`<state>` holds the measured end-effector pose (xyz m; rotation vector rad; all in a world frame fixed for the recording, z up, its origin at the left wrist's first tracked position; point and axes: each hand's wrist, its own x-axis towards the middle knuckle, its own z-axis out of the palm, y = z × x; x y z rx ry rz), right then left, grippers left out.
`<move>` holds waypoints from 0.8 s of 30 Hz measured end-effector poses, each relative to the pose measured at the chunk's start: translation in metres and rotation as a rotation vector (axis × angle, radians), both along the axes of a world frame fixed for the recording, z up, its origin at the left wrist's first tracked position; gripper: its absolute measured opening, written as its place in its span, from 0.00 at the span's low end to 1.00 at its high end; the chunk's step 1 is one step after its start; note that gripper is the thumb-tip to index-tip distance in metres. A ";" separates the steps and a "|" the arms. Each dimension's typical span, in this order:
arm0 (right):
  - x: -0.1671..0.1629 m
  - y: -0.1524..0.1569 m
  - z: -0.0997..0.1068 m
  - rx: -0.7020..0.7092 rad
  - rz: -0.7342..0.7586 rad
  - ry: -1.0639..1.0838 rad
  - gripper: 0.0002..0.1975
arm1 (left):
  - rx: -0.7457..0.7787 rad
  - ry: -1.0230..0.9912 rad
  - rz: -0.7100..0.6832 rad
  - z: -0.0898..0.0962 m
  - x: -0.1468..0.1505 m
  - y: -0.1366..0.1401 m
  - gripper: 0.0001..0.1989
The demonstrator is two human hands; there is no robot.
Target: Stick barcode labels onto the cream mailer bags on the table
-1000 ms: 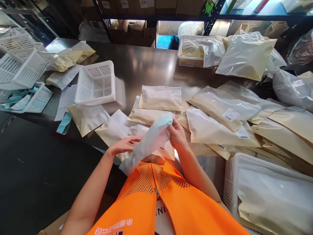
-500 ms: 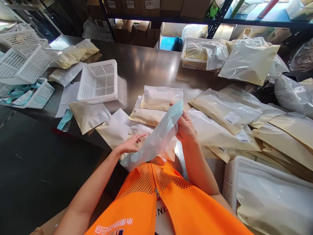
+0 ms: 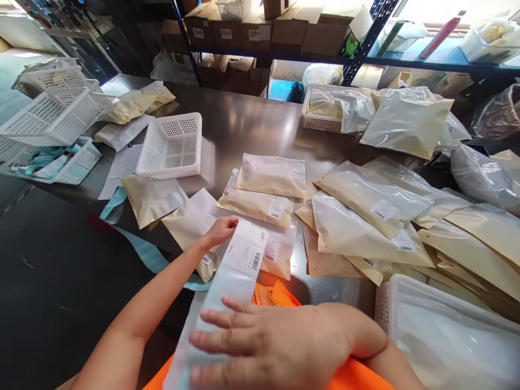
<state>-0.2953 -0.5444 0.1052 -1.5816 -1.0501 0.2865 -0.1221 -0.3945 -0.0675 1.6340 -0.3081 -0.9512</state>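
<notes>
A pale blue strip of backing paper with white barcode labels (image 3: 239, 257) runs from the middle of the table down towards my chest. My left hand (image 3: 221, 230) pinches its far end, fingers closed. Close to the camera, my right hand (image 3: 276, 341) is spread with the fingers stretched out over the near part of the strip; whether the palm touches it I cannot tell. Around the strip lie frosted plastic bags with cream contents, among them a labelled bag (image 3: 260, 203) beyond it and another bag (image 3: 280, 252) just right of it.
An open white basket (image 3: 170, 168) stands left of the bags. A light blue strip (image 3: 142, 252) hangs along the table's front edge. Piled bags (image 3: 374, 200) cover the right side, with a filled white basket (image 3: 392, 303) in front. Stacked baskets (image 3: 52, 127) stand far left; shelving (image 3: 280, 54) is behind.
My left hand has taken hold of the label strip's far end. My right hand has let go of it and swung down towards me, opening. The strip now shows its printed labels; the view tilted up.
</notes>
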 end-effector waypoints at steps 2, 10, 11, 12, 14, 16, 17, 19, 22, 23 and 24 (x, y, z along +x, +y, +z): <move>-0.005 -0.002 -0.009 -0.040 0.000 -0.047 0.28 | -0.041 -0.103 -0.024 0.007 0.010 -0.004 0.11; 0.040 -0.054 -0.066 -0.195 -0.951 -0.088 0.27 | -0.005 -0.404 -0.115 0.031 0.039 -0.014 0.11; 0.050 -0.056 -0.075 -0.249 -1.063 -0.093 0.28 | -0.012 -0.374 -0.168 0.033 0.040 -0.017 0.11; 0.061 -0.057 -0.083 -0.312 -1.119 -0.069 0.30 | -0.029 -0.334 -0.224 0.036 0.039 -0.020 0.10; 0.078 -0.058 -0.095 -0.424 -1.061 0.043 0.30 | -0.062 -0.264 -0.315 0.040 0.035 -0.025 0.11; 0.088 -0.055 -0.103 -0.481 -0.983 0.137 0.19 | -0.050 -0.284 -0.365 0.040 0.029 -0.027 0.12; 0.090 -0.052 -0.107 -0.496 -0.975 0.163 0.13 | -0.025 -0.323 -0.383 0.038 0.026 -0.027 0.12; 0.088 -0.045 -0.115 -0.538 -1.021 0.196 0.06 | 0.049 -0.405 -0.419 0.032 0.019 -0.027 0.14; 0.078 -0.034 -0.131 -0.606 -1.095 0.274 0.04 | 0.133 -0.433 -0.470 0.020 0.010 -0.027 0.17; 0.074 -0.032 -0.136 -0.613 -1.111 0.304 0.04 | 0.151 -0.427 -0.487 0.016 0.008 -0.027 0.17; 0.070 -0.031 -0.141 -0.608 -1.122 0.335 0.05 | 0.164 -0.416 -0.508 0.012 0.007 -0.027 0.16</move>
